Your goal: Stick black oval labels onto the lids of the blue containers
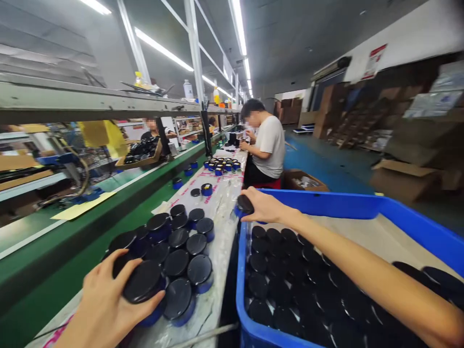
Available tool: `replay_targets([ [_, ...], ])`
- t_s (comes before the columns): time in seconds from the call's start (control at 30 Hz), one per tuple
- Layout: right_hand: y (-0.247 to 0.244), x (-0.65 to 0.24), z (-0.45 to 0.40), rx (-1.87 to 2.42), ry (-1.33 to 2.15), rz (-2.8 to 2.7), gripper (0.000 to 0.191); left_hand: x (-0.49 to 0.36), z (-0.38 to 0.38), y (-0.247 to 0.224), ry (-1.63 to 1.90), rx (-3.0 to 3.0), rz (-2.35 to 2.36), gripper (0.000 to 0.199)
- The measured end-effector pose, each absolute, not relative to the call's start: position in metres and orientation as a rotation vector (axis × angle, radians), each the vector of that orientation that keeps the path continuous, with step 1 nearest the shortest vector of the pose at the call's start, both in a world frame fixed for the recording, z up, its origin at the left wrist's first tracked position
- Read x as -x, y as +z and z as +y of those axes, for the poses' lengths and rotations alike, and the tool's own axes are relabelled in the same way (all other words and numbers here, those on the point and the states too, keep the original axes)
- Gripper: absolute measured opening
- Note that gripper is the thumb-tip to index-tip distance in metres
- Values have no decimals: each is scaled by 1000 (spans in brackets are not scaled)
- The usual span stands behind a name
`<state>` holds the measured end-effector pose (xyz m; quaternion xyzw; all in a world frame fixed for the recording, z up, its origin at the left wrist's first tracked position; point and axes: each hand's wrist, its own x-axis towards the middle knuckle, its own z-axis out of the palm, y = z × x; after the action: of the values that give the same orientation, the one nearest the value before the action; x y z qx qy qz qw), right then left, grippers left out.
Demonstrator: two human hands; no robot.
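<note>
Lowest in the frame, at the bottom left, the left hand (103, 304) is seen with its fingers curled around a round blue jar with a black lid (145, 285); the thumb is pressed on the lid's edge. This jar is touching other capped blue jars (181, 256), which are standing close together on a worktable covered with clear plastic film (221, 217). At the bottom right, a large blue plastic crate (348, 205) is filled with many black lids (286, 285) lying in rows. The right arm is stretched over the crate, and the right hand (264, 207) is closed on a second black-lidded blue jar (243, 206), held just at the crate's far left corner, near the middle of the frame. Further up the table, smaller groups of the same jars (222, 166) are placed. A green conveyor belt (108, 193) runs along the left side. In the upper centre, a seated person in a white T-shirt (270, 145) is working at the table. Cardboard boxes (402, 176) are stacked at the right.
</note>
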<state>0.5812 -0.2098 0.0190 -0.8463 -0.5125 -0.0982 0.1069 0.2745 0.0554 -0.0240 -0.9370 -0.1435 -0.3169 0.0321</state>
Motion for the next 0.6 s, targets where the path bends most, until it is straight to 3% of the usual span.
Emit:
replay_targets([
  [0.13, -31, -659, -323, 2840, -150, -1136, 60, -315, 22, 12, -1148, 2902, -246, 58],
  [0.3, -94, -703, -420, 2974, 138, -921, 43, -413, -56, 48, -793, 3124, 44, 57],
  [0.43, -127, -707, -454, 2847, 349, -863, 46, -516, -108, 26, -480, 3265, 219, 61],
  [0.6, -143, -702, -459, 2612, 557, -752, 49, -623, -159, -42, -240, 3343, 82, 72],
])
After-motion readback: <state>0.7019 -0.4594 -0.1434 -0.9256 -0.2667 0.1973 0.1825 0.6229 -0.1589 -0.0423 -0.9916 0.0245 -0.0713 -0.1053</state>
